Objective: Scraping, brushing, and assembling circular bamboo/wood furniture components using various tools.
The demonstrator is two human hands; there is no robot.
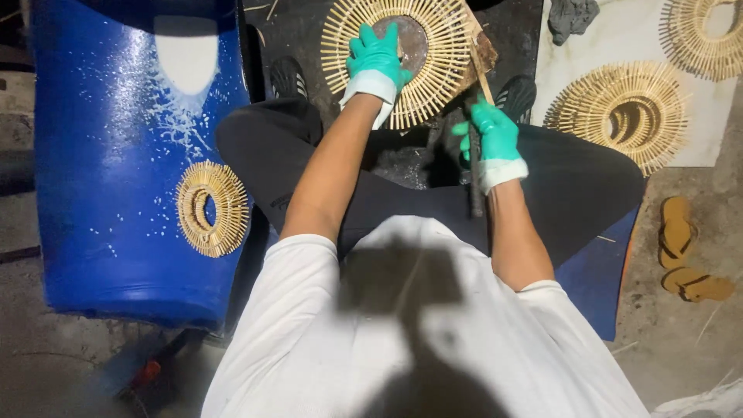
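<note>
My left hand [376,63], in a green glove, lies flat on a round ring of thin bamboo sticks [433,85] that rests on the dark ground between my feet. My right hand [491,133], also gloved in green, is closed around the dark handle of a tool [474,178]. The tool's upper end reaches the ring's right edge beside a small wooden block [481,56]. My legs in black trousers spread to both sides.
A blue plastic barrel [116,155] lies on the left with a small bamboo ring [211,208] on it. Two more bamboo rings [619,112] rest on a white sheet [619,35] at the upper right. A pair of orange sandals [685,255] sits at the right.
</note>
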